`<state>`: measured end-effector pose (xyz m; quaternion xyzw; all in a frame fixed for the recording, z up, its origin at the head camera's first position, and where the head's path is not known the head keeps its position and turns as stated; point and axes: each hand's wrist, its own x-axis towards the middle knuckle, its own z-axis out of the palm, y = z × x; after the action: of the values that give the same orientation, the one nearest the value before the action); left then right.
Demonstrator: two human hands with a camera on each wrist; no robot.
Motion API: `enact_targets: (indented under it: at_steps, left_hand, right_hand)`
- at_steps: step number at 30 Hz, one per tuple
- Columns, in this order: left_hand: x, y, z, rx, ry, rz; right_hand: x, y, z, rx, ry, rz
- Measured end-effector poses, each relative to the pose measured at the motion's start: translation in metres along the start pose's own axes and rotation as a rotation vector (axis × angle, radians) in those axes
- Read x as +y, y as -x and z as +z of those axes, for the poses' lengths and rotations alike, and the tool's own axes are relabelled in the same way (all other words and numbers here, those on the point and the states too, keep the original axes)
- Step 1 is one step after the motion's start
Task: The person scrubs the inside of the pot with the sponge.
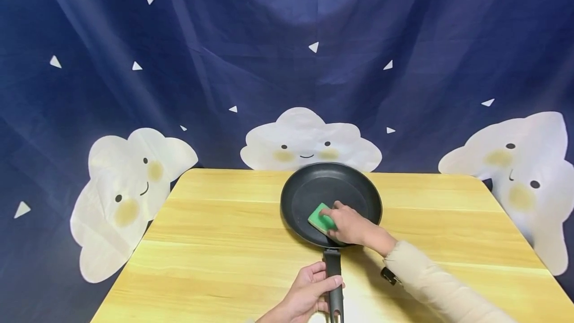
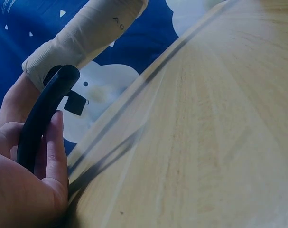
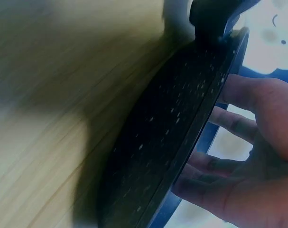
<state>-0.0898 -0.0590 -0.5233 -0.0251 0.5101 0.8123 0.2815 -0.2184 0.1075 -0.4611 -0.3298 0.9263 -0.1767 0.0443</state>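
Observation:
A black frying pan [image 1: 309,191] is in the middle of the head view, its inside facing up toward the camera. My left hand [image 1: 309,290] grips its black handle [image 1: 333,263], thumb across the top; the left wrist view shows the handle [image 2: 49,109] between thumb and fingers. Inside the pan, my right hand [image 1: 352,223] holds a green sponge [image 1: 322,217] with a paler edge against the lower part of the cooking surface. The right wrist view shows the pan's speckled outer side [image 3: 153,128], with fingers reaching over the rim; the sponge is hidden there.
A light wooden table [image 1: 215,243] lies beneath the pan, which casts a shadow on it. Behind the table hangs a dark blue cloth [image 1: 202,64] with white clouds and small triangles. A black strap end [image 1: 390,276] hangs by the right sleeve [image 1: 430,278].

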Motion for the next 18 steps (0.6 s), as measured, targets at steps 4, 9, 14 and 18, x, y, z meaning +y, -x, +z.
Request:
enact_targets:
  at_steps: [4,9,14,18]
  left_hand:
    - [0.000,0.000,0.001,0.001,0.003,0.004]
    - [0.000,-0.001,0.003,-0.005,0.008,0.021]
    - [0.000,-0.001,0.002,-0.006,0.018,0.026]
    - [-0.003,0.000,0.002,-0.005,0.029,0.046]
  right_hand:
    - [-0.006,-0.008,0.003,-0.019,-0.028,-0.006]
    - [-0.013,-0.022,0.005,-0.049,-0.054,-0.009]
    - [-0.018,-0.038,0.008,-0.040,-0.038,-0.018]
    - [-0.020,-0.050,0.012,-0.038,-0.015,-0.007]
